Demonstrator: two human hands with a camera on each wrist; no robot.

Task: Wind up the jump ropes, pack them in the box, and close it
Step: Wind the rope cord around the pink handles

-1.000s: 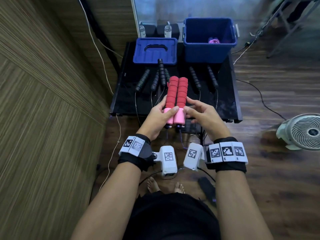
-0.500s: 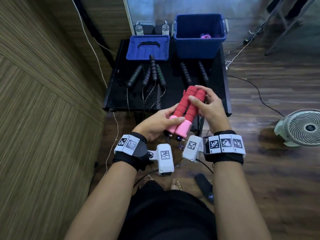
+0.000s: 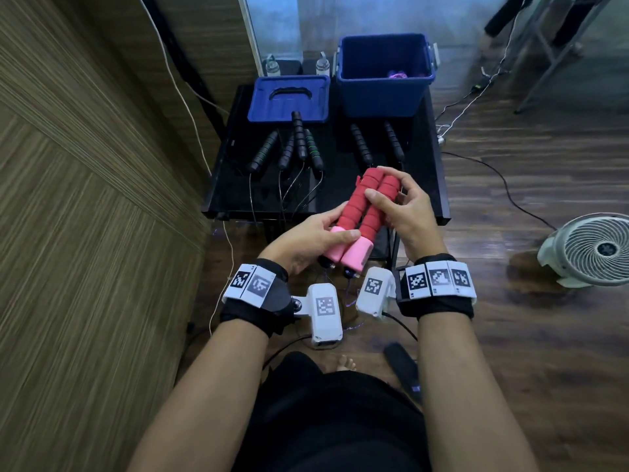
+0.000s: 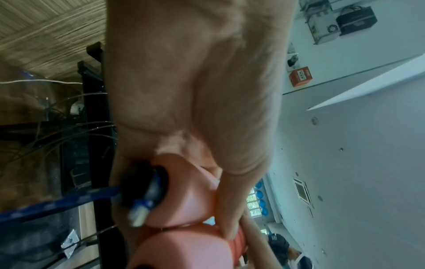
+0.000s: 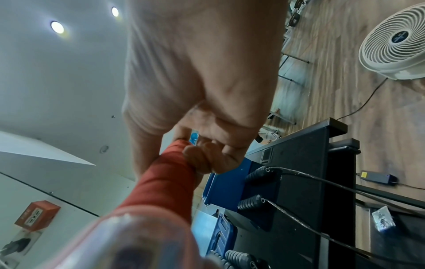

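I hold a pair of red foam jump rope handles (image 3: 360, 212) with pink ends side by side in front of the black table (image 3: 238, 199). My left hand (image 3: 316, 238) grips the pink ends (image 4: 184, 200), where a purple-blue cord (image 4: 69, 202) leaves the handle. Around the far red ends (image 5: 170, 172) curls my right hand (image 3: 391, 202). The open blue box (image 3: 381, 93) stands at the table's back right with a pink rope (image 3: 396, 75) inside. Its blue lid (image 3: 289, 98) lies to its left.
Several black jump rope handles (image 3: 296, 144) lie on the table in front of the lid, two more (image 3: 374, 144) in front of the box, their cords hanging over the front edge. A white fan (image 3: 592, 250) stands on the wood floor at right. A wood wall runs along the left.
The red handles have come off the table toward me and tilted to the right. My right hand slid from the pink ends up to the far red ends.
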